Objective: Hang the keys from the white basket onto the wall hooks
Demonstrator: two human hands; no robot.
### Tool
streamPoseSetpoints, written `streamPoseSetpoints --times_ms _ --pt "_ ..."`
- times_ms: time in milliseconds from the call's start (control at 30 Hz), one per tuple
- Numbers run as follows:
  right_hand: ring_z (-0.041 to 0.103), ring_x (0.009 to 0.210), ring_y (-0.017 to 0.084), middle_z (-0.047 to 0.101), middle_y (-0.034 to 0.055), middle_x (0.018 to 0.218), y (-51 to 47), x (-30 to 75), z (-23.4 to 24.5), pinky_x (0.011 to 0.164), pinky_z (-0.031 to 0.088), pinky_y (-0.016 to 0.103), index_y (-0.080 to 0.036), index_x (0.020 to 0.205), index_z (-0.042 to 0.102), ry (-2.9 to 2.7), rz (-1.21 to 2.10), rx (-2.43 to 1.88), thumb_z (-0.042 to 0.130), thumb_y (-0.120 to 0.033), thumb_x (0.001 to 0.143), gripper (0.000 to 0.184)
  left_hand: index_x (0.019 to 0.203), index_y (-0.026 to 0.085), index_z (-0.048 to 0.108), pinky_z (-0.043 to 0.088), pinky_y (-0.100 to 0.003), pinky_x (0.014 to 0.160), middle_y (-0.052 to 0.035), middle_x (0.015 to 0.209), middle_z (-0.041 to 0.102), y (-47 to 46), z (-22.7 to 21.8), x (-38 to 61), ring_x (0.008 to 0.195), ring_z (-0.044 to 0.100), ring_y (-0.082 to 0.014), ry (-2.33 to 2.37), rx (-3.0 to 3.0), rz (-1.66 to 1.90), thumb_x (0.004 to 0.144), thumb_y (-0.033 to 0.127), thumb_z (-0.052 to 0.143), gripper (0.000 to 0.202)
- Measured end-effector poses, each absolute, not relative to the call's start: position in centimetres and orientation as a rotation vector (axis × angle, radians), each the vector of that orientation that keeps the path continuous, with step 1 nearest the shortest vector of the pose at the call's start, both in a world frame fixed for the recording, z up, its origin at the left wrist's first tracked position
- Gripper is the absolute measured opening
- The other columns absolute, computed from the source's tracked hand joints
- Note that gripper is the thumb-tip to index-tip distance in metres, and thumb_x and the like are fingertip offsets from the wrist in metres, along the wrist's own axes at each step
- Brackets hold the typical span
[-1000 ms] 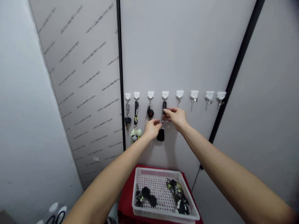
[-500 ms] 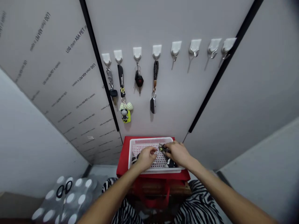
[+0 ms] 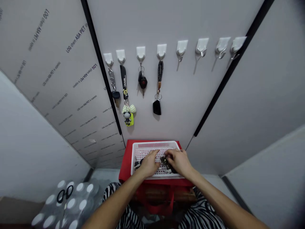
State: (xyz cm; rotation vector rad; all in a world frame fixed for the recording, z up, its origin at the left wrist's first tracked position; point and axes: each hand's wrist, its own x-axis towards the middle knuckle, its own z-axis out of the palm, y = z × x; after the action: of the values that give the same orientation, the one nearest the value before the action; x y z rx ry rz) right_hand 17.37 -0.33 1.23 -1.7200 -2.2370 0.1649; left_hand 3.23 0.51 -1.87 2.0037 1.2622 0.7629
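Observation:
Over a white plastic basket (image 3: 154, 145) with a perforated floor, both of my hands are at work. My right hand (image 3: 179, 161) pinches a bunch of keys (image 3: 164, 160), dark and brassy, low in the basket. Facing it, my left hand (image 3: 149, 163) has its thumb and fingers spread apart, with nothing between them. Dark and pale items (image 3: 137, 163) lie in the basket's left end, partly covered by my left hand. Under my right hand sits another dark item, mostly hidden.
The basket rests on a red cloth-covered surface (image 3: 125, 165). Several white hooks (image 3: 182, 47) line the panel; a key with a chain (image 3: 115, 94), a panda keychain (image 3: 127, 117), a black car key (image 3: 143, 83) and a braided-strap fob (image 3: 157, 107) hang there. Scissors (image 3: 64, 194) lie on packed bottles (image 3: 71, 203).
My right hand has drawn the keys slightly down and toward the basket's middle. My left hand's fingers have spread wider. The fob on the braided strap has turned its broad face outward.

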Motion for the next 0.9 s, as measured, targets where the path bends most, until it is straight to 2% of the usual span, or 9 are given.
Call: streamPoseSetpoints --times_ms 67,133,233,367,533,733,900 --pt "0.049 0.073 0.014 0.058 0.0003 0.070 -0.4 17.5 1.6 0.077 0.024 0.034 -0.021 0.075 0.054 -2.146 0.253 -1.620 0.042 -0.018 0.064 0.017 0.107 0.014 0.039 0.025 -0.027 0.087 -0.0083 0.110 0.041 0.5 -1.7 3.3 0.101 0.035 -0.0171 1.186 2.024 0.804 0.056 0.011 0.048 0.052" --pt "0.049 0.068 0.013 0.056 -0.0003 0.065 -0.3 17.3 1.9 0.072 0.030 0.029 -0.019 0.076 0.054 -2.073 0.408 -1.496 0.043 -0.020 0.063 0.017 0.102 0.017 0.044 0.027 -0.027 0.085 -0.0053 0.105 0.046 0.6 -1.6 3.3 0.097 0.039 -0.0163 1.083 2.034 0.826 0.057 0.012 0.048 0.046" --pt "0.046 0.055 0.010 0.051 -0.0022 0.056 0.0 16.8 2.0 0.056 0.035 0.022 -0.017 0.076 0.052 -1.898 0.681 -1.366 0.043 -0.022 0.063 0.017 0.086 0.018 0.053 0.035 -0.024 0.072 -0.0018 0.083 0.056 0.7 -1.6 3.3 0.077 0.047 -0.0137 1.027 1.960 0.819 0.061 0.015 0.045 0.026" --pt "0.041 0.047 0.008 0.044 -0.0045 0.051 0.6 16.6 1.5 0.046 0.033 0.019 -0.014 0.078 0.050 -1.662 0.867 -1.313 0.043 -0.024 0.063 0.019 0.072 0.014 0.053 0.035 -0.019 0.054 0.0018 0.061 0.051 1.1 -2.0 3.0 0.055 0.043 -0.0086 1.132 1.716 0.893 0.060 0.017 0.045 0.014" --pt "0.046 0.054 0.010 0.051 -0.0008 0.059 0.7 16.8 1.0 0.053 0.037 0.022 -0.013 0.076 0.052 -1.662 0.878 -1.356 0.044 -0.025 0.062 0.020 0.068 0.013 0.048 0.031 -0.017 0.047 0.0050 0.050 0.043 1.6 -1.3 2.7 0.047 0.038 -0.0056 1.087 1.459 1.019 0.058 0.016 0.046 0.011" --pt "0.051 0.067 0.013 0.057 0.0023 0.077 0.4 16.1 0.3 0.064 0.039 0.025 -0.015 0.089 0.051 -1.831 1.003 -1.285 0.042 -0.021 0.063 0.029 0.062 0.013 0.046 0.032 -0.017 0.047 0.0048 0.050 0.044 1.6 0.8 2.7 0.047 0.042 -0.0057 0.990 1.289 1.062 0.055 0.014 0.045 0.007" --pt "0.049 0.065 0.012 0.056 0.0001 0.073 0.4 15.4 0.3 0.062 0.038 0.025 -0.018 0.093 0.050 -1.895 0.993 -1.247 0.047 -0.022 0.060 0.033 0.060 0.013 0.046 0.033 -0.017 0.050 0.0050 0.050 0.046 1.4 2.2 2.3 0.049 0.042 -0.0055 0.965 1.284 1.094 0.054 0.013 0.047 0.006"
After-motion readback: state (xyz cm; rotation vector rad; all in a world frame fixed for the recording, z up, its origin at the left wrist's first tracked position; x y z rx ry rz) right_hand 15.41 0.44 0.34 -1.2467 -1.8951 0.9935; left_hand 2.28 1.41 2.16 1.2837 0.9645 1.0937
